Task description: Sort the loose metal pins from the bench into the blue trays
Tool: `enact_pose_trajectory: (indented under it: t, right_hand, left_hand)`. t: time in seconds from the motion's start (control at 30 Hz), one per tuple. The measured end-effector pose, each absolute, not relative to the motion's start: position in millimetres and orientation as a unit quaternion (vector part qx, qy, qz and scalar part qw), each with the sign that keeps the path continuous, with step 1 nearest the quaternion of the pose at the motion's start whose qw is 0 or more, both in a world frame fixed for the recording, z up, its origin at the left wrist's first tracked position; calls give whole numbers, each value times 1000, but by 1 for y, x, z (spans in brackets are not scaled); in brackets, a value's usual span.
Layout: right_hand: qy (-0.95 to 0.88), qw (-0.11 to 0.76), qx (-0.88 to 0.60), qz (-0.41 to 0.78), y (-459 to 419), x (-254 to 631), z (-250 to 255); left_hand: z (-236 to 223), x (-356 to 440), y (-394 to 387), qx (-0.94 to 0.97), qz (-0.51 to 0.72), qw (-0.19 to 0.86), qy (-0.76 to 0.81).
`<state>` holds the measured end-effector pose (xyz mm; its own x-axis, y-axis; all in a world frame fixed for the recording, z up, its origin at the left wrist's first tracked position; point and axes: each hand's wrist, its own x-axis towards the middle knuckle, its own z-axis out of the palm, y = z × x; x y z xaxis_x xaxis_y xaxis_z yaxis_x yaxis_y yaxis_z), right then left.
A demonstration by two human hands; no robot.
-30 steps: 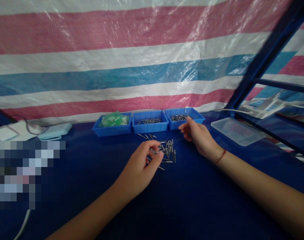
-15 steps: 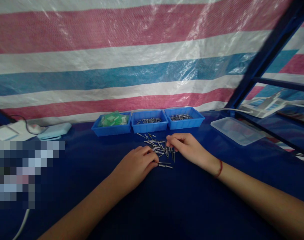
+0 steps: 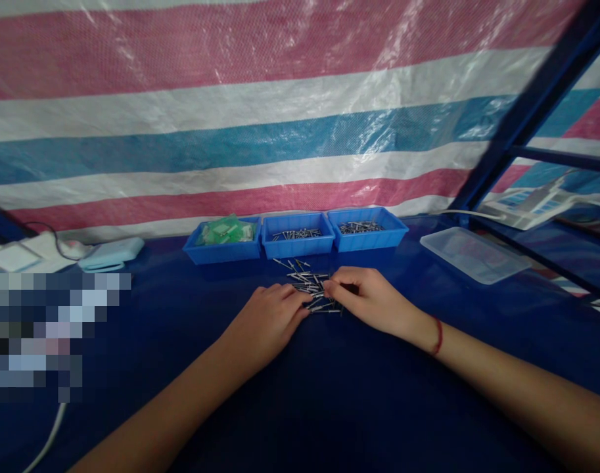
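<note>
At the far left, a white box (image 3: 21, 256) sits on the dark blue counter (image 3: 329, 401), next to a light blue case (image 3: 113, 253). Neither shows writing that can be read, and a pixelated patch below them hides whatever lies there.

Further right, the left blue bin (image 3: 221, 254) holds green packets (image 3: 225, 230); pale patches show on them, but no lettering can be made out. In front of that bin and to its right, the person's left hand (image 3: 275, 316) lies low, its fingers bent and close together, the tips touching the edge of a loose heap of metal rivets (image 3: 309, 278). Whether it pinches one cannot be told.

Behind the heap, the middle blue bin (image 3: 298, 248) already contains similar rivets. The handling looks unfinished: the heap lies on the counter outside the bins, its pieces crossing and pointing several ways, with a few apart at the back.

The right blue bin (image 3: 371, 242) also holds small metal pieces. In front of it, the right hand (image 3: 371, 301) reaches the heap's right side, thumb and forefinger drawn near each other; the pictures do not settle whether a rivet is between them.

Right of the bins lie a translucent lid (image 3: 474, 255), unmarked as far as it shows, and a white device (image 3: 521, 207) with blue panels, any text too small to read. No brand is legible anywhere.
</note>
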<state>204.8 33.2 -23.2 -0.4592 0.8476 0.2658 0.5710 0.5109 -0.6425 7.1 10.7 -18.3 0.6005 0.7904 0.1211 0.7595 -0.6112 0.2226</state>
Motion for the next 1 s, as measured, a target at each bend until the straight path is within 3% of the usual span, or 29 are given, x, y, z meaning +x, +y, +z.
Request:
enact_pose_trajectory:
  t: [0.17,0.33,0.6,1.0]
  right_hand:
    - [-803,333,-418,264,30,203,-24]
    - [-741,405,-403,352,25,198,-22]
    - [-646,427,-368,515,20,194,-17]
    - [-643,445,-362,508,19,193,-20]
  left_hand:
    - [-18,9,11,862,160,101,470]
    - [-15,13,8,818,260,203,471]
    - [-13,21,1,787,295,275,466]
    - [-13,23,0,779,313,302,451]
